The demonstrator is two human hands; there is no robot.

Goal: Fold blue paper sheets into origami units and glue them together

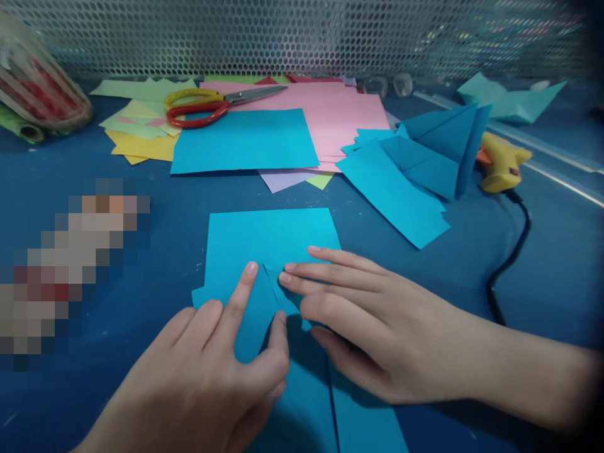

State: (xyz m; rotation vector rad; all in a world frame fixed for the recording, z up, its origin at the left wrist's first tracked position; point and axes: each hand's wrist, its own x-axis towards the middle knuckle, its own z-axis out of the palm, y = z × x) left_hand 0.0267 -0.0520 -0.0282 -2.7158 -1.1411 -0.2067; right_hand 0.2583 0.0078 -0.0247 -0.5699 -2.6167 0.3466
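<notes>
A partly folded blue paper sheet (268, 242) lies on the blue table in front of me. My left hand (212, 365) rests on its left half, index finger stretched out and pressing the paper, thumb on a folded flap. My right hand (372, 321) lies flat on the right half, fingers stretched out and pointing left, their tips on a small folded corner at the middle crease. Neither hand grips anything.
Behind lie a flat blue sheet (245, 141), pink sheets (340, 113), yellow and green sheets (141, 135) and red-and-yellow scissors (207, 104). Folded blue paper pieces (415, 163) sit at the right beside a yellow glue gun (500, 163) with a black cord (512, 251). A perforated metal wall (302, 31) closes the back.
</notes>
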